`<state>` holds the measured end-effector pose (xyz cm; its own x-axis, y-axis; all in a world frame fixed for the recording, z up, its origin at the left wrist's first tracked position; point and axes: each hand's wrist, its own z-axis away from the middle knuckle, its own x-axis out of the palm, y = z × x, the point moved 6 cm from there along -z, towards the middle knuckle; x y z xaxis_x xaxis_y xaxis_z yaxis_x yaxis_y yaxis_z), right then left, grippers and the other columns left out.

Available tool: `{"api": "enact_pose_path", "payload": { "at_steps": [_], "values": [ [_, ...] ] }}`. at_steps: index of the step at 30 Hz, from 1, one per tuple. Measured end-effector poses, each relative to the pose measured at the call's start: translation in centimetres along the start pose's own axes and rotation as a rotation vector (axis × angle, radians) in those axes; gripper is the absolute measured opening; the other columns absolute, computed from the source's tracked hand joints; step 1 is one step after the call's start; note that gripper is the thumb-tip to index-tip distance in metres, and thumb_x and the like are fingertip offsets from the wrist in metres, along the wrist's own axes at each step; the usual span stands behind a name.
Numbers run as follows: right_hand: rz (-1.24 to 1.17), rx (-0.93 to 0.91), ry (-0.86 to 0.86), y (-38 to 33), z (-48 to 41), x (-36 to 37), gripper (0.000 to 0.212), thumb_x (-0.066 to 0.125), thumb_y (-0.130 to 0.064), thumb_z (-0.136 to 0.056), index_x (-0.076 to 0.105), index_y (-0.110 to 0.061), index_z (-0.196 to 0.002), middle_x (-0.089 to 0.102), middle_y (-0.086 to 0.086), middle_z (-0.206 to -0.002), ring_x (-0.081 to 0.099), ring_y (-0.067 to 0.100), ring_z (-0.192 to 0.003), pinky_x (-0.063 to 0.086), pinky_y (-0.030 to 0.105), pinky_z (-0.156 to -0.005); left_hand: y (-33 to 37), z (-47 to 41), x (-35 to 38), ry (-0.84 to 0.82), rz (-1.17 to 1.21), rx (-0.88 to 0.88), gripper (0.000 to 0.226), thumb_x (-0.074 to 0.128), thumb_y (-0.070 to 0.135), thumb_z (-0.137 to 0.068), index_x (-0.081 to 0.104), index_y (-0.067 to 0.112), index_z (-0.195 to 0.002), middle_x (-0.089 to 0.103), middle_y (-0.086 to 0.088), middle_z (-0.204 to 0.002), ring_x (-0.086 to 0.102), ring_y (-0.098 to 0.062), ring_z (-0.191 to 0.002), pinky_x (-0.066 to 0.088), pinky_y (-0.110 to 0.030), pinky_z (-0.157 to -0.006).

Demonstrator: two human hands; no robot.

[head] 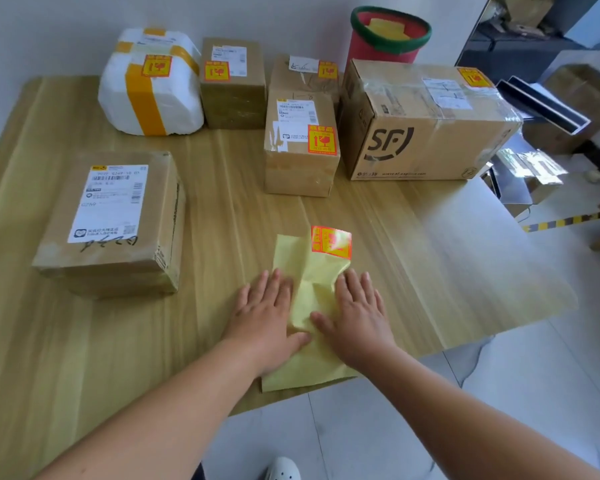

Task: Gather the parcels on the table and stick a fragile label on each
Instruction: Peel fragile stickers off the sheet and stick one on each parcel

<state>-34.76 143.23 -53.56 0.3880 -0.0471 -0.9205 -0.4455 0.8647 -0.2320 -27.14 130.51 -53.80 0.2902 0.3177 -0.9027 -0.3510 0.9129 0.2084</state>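
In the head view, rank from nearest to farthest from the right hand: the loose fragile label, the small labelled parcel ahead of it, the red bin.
1. Loose fragile label, on the yellow sheet just beyond the right hand.
2. Small labelled parcel, centre, farther back.
3. Red bin, far back, right of centre.

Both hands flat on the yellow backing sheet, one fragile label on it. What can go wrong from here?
1. The backing sheet is creased under the left hand and right hand; peeling its only label may curl or tear it, and no spare shows.
2. The near-left parcel shows no fragile label and sits apart from the labelled parcels; it could be missed.
3. The sheet reaches the table's near edge and might slide off.
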Motion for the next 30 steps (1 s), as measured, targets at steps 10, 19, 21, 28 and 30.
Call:
{"api": "enact_pose_path", "payload": {
  "at_steps": [10,19,21,28,30],
  "values": [
    [-1.352,0.301,0.035,-1.2,-1.4,-6.1,0.069,0.071,-0.026,-0.085,0.037,-0.016,-0.144,0.064,0.006,-0.121,0.066,0.023,-0.101,0.054,0.047,-0.088,-0.5,2.2,-5.0,0.18,0.276,0.112,0.063,0.043,0.036,-0.098,0.015,0.017,-0.152,0.01,0.008,-0.16,0.021,-0.017,-0.144,0.023,-0.03,-0.116],
    [-1.214,0.039,0.011,-6.4,0.5,-16.3,0.013,0.058,-0.011,-0.094,0.069,-0.018,-0.098,0.075,0.005,-0.089,0.072,0.025,-0.081,0.058,0.046,-0.075,-2.0,5.6,-16.1,0.377,0.288,0.081,0.093,0.056,0.053,-0.087,0.0,0.019,-0.152,0.004,-0.001,-0.161,0.006,-0.017,-0.147,0.01,-0.031,-0.119],
    [-1.169,0.001,0.005,-7.7,1.4,-17.9,0.013,0.058,-0.012,-0.094,0.07,-0.017,-0.094,0.075,0.004,-0.084,0.073,0.023,-0.076,0.058,0.043,-0.071,-1.6,6.9,-20.5,0.55,0.267,0.137,0.079,0.059,0.044,-0.089,0.02,0.016,-0.151,0.024,-0.005,-0.156,0.018,-0.02,-0.144,0.014,-0.031,-0.116],
    [-1.119,-0.219,0.059,-12.5,4.6,-22.7,0.022,0.059,0.003,-0.09,0.067,-0.018,-0.092,0.072,0.001,-0.078,0.066,0.015,-0.065,0.053,0.03,-0.059,-0.1,10.0,-28.7,0.752,0.263,0.273,0.042,0.064,0.03,-0.088,0.06,0.013,-0.125,0.06,-0.005,-0.124,0.048,-0.026,-0.12,0.037,-0.038,-0.103],
    [-1.072,-0.269,0.089,-13.7,5.4,-23.6,0.02,0.056,-0.003,-0.094,0.067,-0.019,-0.09,0.068,-0.007,-0.068,0.061,0.009,-0.058,0.048,0.024,-0.053,-0.3,10.7,-29.7,0.78,0.28,0.268,0.038,0.066,0.029,-0.086,0.064,0.012,-0.12,0.063,-0.005,-0.117,0.052,-0.027,-0.111,0.041,-0.037,-0.096]
  ]
}}
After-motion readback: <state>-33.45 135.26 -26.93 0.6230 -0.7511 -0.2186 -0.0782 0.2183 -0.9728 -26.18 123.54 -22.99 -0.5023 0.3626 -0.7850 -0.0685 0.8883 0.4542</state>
